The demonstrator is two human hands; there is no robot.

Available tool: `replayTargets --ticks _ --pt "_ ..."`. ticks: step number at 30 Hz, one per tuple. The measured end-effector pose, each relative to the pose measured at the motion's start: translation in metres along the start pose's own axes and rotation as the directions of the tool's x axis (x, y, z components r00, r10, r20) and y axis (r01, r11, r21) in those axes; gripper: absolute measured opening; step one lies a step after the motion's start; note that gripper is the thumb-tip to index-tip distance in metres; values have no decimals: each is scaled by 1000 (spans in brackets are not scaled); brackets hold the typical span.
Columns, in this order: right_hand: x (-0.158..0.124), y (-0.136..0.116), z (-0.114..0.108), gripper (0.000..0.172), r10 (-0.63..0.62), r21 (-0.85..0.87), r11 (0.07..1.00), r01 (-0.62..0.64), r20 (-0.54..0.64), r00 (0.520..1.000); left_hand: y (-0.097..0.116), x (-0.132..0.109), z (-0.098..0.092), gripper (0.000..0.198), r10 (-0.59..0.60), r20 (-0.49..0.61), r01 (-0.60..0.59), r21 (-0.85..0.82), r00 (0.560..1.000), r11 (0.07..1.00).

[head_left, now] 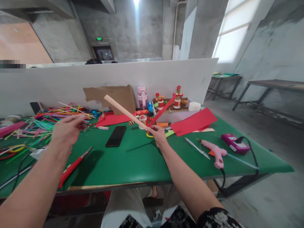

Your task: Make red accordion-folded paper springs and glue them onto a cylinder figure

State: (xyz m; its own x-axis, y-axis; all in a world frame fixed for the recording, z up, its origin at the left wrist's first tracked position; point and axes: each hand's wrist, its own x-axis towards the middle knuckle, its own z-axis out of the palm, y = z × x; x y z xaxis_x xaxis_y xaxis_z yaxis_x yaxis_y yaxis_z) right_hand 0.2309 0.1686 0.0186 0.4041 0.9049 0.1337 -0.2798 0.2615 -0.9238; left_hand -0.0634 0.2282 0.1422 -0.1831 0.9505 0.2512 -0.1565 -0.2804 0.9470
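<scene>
My right hand (157, 134) pinches the lower ends of two paper strips that spread into a V. The pale orange strip (125, 111) slants up to the left, and the red strip (162, 110) rises to the right. Over the table's left side, my left hand (67, 128) hangs with fingers loosely bent and a gap at the thumb; nothing shows in it. Red-handled scissors (73, 167) lie beside my left wrist. Behind that hand is a heap of coloured pipe cleaners (40, 122). A black phone (116, 136) lies flat between my hands.
A pink glue gun (215, 152), a pen (197, 148) and a purple power box (235, 143) with a cable are at the right. Red paper (193, 122) lies behind them. Small decorated figures (177, 100) and a pink bottle (142, 97) stand before a white partition (106, 74).
</scene>
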Motion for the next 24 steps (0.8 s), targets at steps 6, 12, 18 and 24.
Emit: replayTargets --ticks 6,12,18,24 --pt "-1 1 3 43 68 95 993 -65 -29 997 -64 -54 66 45 -368 409 319 184 835 930" --pt "-2 3 3 41 52 49 998 -49 -60 997 -105 -79 131 44 -382 549 422 57 744 905" --pt "-3 7 5 38 16 -27 999 -17 -33 999 -124 -84 135 49 -346 457 427 -84 819 900" --pt "-3 9 7 36 32 -42 999 -31 9 999 -125 -83 134 48 -320 425 408 -134 847 903"
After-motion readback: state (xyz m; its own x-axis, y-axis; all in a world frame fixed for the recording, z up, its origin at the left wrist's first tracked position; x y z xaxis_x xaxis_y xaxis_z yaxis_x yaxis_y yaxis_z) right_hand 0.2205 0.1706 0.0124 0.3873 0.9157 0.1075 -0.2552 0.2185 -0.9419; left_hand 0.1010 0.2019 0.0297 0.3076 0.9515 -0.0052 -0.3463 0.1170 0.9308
